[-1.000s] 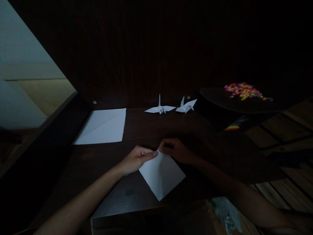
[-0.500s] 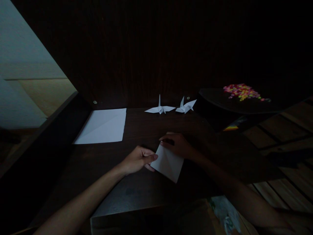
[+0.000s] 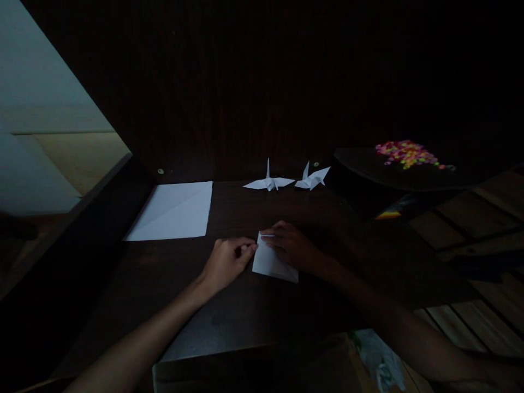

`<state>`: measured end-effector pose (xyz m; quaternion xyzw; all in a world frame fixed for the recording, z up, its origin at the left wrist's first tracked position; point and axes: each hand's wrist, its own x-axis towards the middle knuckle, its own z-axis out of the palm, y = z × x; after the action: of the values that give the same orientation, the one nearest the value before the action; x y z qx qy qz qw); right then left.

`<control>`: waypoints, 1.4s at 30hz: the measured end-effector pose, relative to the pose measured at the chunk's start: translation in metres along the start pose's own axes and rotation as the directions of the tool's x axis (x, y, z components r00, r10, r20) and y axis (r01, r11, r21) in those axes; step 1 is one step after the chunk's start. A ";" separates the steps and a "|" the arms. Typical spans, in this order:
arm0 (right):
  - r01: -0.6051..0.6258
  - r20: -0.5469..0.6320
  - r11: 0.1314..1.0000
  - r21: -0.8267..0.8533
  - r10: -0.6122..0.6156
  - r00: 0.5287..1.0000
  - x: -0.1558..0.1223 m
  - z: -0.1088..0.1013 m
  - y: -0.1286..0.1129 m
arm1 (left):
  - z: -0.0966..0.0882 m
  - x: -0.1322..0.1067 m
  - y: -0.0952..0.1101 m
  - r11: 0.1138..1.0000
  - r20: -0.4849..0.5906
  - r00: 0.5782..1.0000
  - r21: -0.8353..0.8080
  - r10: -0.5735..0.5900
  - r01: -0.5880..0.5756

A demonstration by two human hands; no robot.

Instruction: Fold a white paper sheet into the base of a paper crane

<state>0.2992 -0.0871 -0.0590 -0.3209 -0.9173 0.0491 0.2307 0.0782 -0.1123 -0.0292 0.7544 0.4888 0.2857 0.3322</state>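
Note:
A folded square of white paper [image 3: 272,266] lies on the dark tabletop in front of me, with crease lines across it. My left hand [image 3: 231,259] is closed, thumb and fingers pinched together at the paper's left edge. Over the upper right part of the paper lies my right hand [image 3: 290,245], its fingers stretched out flat and pressing on it. That hand hides the paper's upper right corner. Two white origami cranes, one in the middle [image 3: 269,183] and one to its right [image 3: 313,179], stand behind my hands near the back panel.
White paper sheets [image 3: 174,210] lie at the back left beside a dark side board [image 3: 73,224]. On a raised dark shelf [image 3: 360,164] at right sits a pile of small colourful pieces [image 3: 409,154]. A plastic bag [image 3: 379,360] is below the table's front edge.
The paper has turned and come down flat on the tabletop. My left hand has shifted slightly up and left, now pinching its edge; my right hand has flattened onto it.

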 end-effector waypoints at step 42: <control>0.044 -0.084 0.996 0.083 -0.037 0.996 0.000 0.001 -0.020 | -0.009 0.016 -0.024 0.906 0.068 0.976 0.365 0.205 -0.216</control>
<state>0.2872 -0.1025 -0.0550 -0.2936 -0.9104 0.0701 0.2828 0.0635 -0.0884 -0.0406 0.8557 0.4448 0.2118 0.1581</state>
